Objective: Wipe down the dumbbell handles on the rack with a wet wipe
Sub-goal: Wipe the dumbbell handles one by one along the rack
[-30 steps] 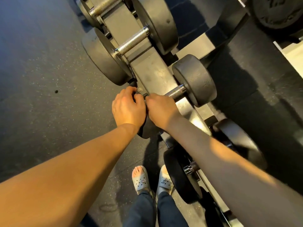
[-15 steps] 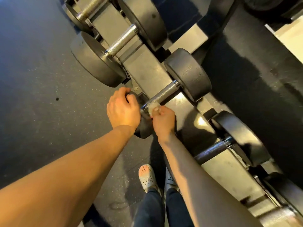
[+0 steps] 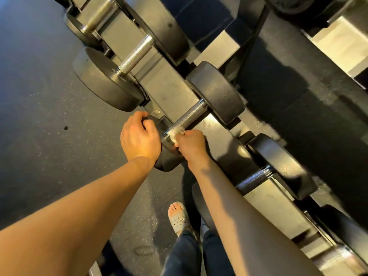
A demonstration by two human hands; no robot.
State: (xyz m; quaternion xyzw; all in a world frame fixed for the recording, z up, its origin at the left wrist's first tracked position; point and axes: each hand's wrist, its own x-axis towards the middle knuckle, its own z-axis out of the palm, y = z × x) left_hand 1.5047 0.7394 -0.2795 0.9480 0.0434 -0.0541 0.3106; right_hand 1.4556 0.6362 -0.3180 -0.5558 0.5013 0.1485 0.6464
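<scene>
Fingers of the right hand pinch the wipe round the near end of a handle, at the front edge of the rack; the left hand grips its head. Handle seems partway done; other handles unclear.

The left hand hides most of the near dumbbell head

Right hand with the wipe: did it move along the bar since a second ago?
Yes. The right hand, holding the wipe, has slid along the handle toward its near end, away from the far weight head, baring more handle.
</scene>
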